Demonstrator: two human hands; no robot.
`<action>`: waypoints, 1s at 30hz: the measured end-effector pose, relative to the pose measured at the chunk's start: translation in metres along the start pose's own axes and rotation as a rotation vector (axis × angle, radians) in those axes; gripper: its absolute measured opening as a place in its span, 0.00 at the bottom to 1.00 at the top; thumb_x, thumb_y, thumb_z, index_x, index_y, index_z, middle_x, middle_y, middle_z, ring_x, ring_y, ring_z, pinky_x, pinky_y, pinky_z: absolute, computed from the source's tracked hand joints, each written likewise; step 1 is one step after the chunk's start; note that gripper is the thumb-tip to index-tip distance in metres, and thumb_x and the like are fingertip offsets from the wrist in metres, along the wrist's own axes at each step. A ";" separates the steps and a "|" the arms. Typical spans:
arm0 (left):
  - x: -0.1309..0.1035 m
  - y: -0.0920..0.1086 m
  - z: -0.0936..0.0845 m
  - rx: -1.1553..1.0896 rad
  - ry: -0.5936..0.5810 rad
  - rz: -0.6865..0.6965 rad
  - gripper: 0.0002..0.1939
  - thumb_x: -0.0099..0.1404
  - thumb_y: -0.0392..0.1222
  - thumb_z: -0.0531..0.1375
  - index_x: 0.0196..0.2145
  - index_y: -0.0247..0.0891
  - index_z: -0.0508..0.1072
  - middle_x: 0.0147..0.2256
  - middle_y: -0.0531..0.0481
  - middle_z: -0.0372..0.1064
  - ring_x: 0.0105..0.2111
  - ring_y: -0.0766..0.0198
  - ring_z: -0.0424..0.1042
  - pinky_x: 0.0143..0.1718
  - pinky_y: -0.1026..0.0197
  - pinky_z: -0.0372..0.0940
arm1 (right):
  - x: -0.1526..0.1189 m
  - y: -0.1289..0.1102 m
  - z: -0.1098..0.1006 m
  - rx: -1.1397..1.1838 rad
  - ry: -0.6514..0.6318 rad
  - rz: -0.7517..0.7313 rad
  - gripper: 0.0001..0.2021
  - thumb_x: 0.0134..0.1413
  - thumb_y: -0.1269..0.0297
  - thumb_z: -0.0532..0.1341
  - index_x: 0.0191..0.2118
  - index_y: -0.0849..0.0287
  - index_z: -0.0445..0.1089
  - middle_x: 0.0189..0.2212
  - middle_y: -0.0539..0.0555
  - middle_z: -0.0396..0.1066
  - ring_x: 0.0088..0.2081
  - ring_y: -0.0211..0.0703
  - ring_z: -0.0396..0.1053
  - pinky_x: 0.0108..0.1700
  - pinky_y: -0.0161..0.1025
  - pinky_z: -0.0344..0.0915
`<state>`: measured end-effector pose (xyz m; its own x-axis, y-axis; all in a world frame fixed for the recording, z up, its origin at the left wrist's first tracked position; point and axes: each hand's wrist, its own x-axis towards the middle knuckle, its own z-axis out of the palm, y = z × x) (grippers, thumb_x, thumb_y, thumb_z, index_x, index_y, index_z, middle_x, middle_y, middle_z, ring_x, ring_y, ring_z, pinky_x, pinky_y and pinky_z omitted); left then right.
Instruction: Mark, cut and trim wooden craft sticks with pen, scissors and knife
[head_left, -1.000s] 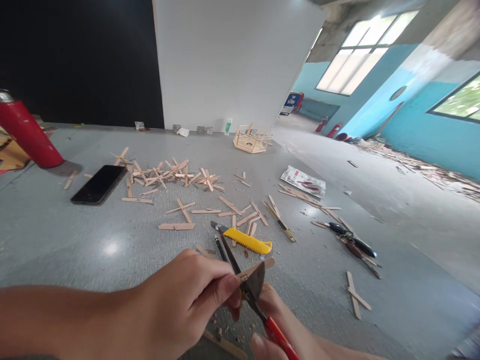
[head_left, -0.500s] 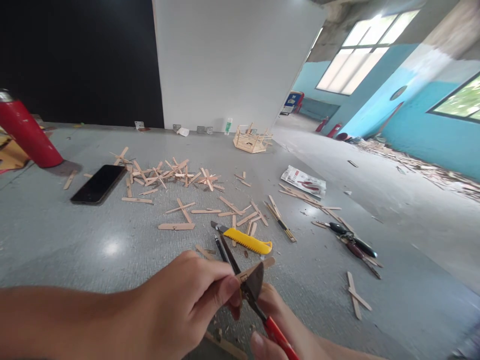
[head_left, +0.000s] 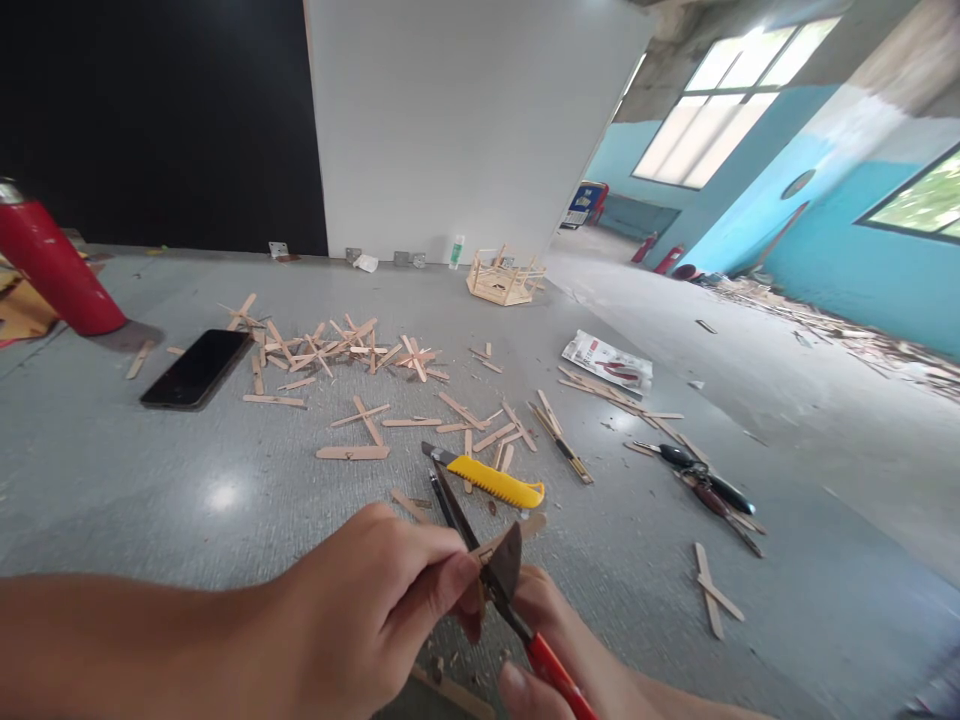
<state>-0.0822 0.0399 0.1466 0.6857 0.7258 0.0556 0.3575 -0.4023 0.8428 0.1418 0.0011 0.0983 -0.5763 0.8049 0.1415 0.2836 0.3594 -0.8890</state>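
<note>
1. Farthest left, a red metal cylindrical bottle point(head_left: 61, 265) stood on the grey work surface point(head_left: 300, 510); no writing on it could be read.
2. Next lay a black rectangular phone point(head_left: 199, 369), its screen dark, just beside a scattered heap of pale flat wooden sticks point(head_left: 345, 350).
3. The left hand point(head_left: 390, 590) had its thumb and fingers pinched on a single pale flat wooden stick with a dark printed mark point(head_left: 532, 526). The mark sat by the thumb, too small to make out.
4. Behind, a small upright tube with a green label point(head_left: 456, 252) stood near the wall, its lettering illegible.
5. The printed stick lay across the dark-bladed, red-handled shears point(head_left: 504, 568), seemingly in one piece. The step in hand looked like cutting it; the next move seemed to call for a steady pinch and a firm squeeze.
6. A yellow plastic utility knife point(head_left: 495, 480) lay just beyond, with no readable brand.
7. The right hand point(head_left: 562, 622) gripped the shears' red handle, its fingers partly hidden.
8. Farther right, a white packet with red print point(head_left: 607, 362) showed lettering too blurred to read.
</note>
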 end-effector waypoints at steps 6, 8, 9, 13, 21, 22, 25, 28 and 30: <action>-0.001 0.000 0.004 -0.013 -0.025 -0.039 0.20 0.76 0.41 0.48 0.30 0.37 0.74 0.27 0.52 0.76 0.27 0.67 0.71 0.31 0.68 0.61 | 0.001 0.014 0.020 0.115 0.105 -0.042 0.21 0.67 0.43 0.51 0.42 0.59 0.65 0.32 0.56 0.65 0.32 0.44 0.65 0.36 0.41 0.69; 0.000 0.001 0.004 -0.045 -0.030 -0.041 0.20 0.76 0.41 0.48 0.31 0.36 0.74 0.28 0.51 0.76 0.26 0.67 0.71 0.30 0.68 0.61 | 0.001 0.018 0.025 0.141 0.106 0.015 0.22 0.68 0.42 0.49 0.38 0.58 0.64 0.29 0.54 0.62 0.30 0.42 0.62 0.33 0.39 0.67; 0.001 0.001 0.004 -0.052 -0.036 -0.042 0.20 0.76 0.41 0.48 0.31 0.36 0.74 0.27 0.51 0.76 0.26 0.67 0.71 0.30 0.68 0.61 | 0.001 0.019 0.026 0.145 0.102 0.043 0.23 0.68 0.42 0.48 0.36 0.58 0.64 0.28 0.53 0.60 0.29 0.41 0.61 0.32 0.38 0.67; 0.001 0.001 0.004 -0.064 -0.065 -0.050 0.20 0.76 0.41 0.47 0.30 0.36 0.73 0.27 0.51 0.75 0.25 0.67 0.70 0.28 0.68 0.60 | 0.007 0.010 0.019 0.145 0.051 0.087 0.27 0.64 0.35 0.50 0.31 0.57 0.63 0.24 0.50 0.57 0.26 0.40 0.56 0.28 0.38 0.65; 0.000 -0.001 0.014 -0.128 -0.013 -0.058 0.21 0.78 0.43 0.46 0.30 0.37 0.70 0.28 0.51 0.75 0.27 0.67 0.72 0.32 0.69 0.63 | 0.000 -0.003 0.010 0.163 0.035 0.172 0.23 0.68 0.42 0.51 0.39 0.59 0.68 0.30 0.54 0.64 0.33 0.44 0.64 0.37 0.41 0.71; 0.000 -0.002 0.017 -0.143 0.002 -0.064 0.21 0.78 0.44 0.46 0.30 0.37 0.70 0.28 0.51 0.75 0.27 0.67 0.72 0.32 0.69 0.63 | -0.002 0.002 0.012 0.163 0.030 0.166 0.23 0.68 0.42 0.51 0.41 0.59 0.67 0.32 0.55 0.65 0.35 0.45 0.66 0.39 0.43 0.71; 0.000 -0.005 0.023 -0.175 0.019 -0.076 0.22 0.79 0.46 0.45 0.30 0.37 0.69 0.27 0.51 0.74 0.27 0.67 0.72 0.32 0.69 0.63 | -0.008 0.019 0.017 0.151 0.029 0.126 0.23 0.67 0.40 0.50 0.43 0.58 0.65 0.34 0.56 0.65 0.35 0.45 0.66 0.40 0.46 0.71; -0.001 -0.009 0.027 -0.176 0.041 -0.074 0.22 0.78 0.47 0.46 0.30 0.37 0.69 0.26 0.51 0.73 0.26 0.67 0.71 0.32 0.68 0.62 | -0.010 0.023 0.019 0.181 0.038 0.129 0.23 0.67 0.41 0.50 0.46 0.58 0.63 0.36 0.57 0.64 0.36 0.45 0.64 0.40 0.46 0.71; -0.001 -0.011 0.027 -0.189 0.039 -0.078 0.22 0.78 0.48 0.47 0.29 0.37 0.68 0.24 0.52 0.71 0.25 0.68 0.69 0.30 0.68 0.61 | -0.009 0.018 0.017 0.208 0.021 0.158 0.22 0.67 0.42 0.51 0.46 0.58 0.63 0.36 0.57 0.63 0.36 0.45 0.63 0.41 0.46 0.71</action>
<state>-0.0692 0.0283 0.1231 0.6344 0.7730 0.0037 0.2807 -0.2348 0.9306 0.1393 -0.0072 0.0734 -0.5206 0.8538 0.0013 0.2036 0.1257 -0.9710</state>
